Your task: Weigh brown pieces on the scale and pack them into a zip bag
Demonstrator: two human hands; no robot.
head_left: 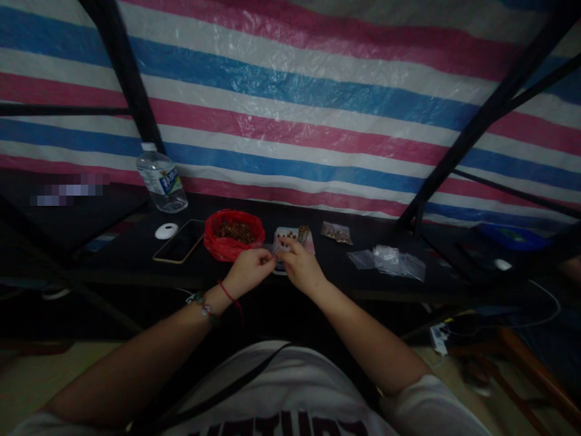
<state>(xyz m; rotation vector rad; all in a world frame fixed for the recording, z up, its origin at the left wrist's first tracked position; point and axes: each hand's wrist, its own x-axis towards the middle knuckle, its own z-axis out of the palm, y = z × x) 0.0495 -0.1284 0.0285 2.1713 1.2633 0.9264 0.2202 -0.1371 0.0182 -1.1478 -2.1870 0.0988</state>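
Left hand (251,266): fingertips pinched, apparently on a clear bag (269,247). Right hand (303,266): fingers curved alongside; grip cannot be told. Clear bag: at the left fingertips, beside the small tray (311,247); visible film lies crosswise, long axis and mouth direction hidden. Risk: a knuckle nudge could scatter the tray's brown pieces (285,235). Farther: bottle (157,175); striped sheet (290,115).

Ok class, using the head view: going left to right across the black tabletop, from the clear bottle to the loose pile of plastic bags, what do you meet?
Clear bottle → red bag of brown pieces → small pale platform → small filled bag → loose pile of plastic bags.
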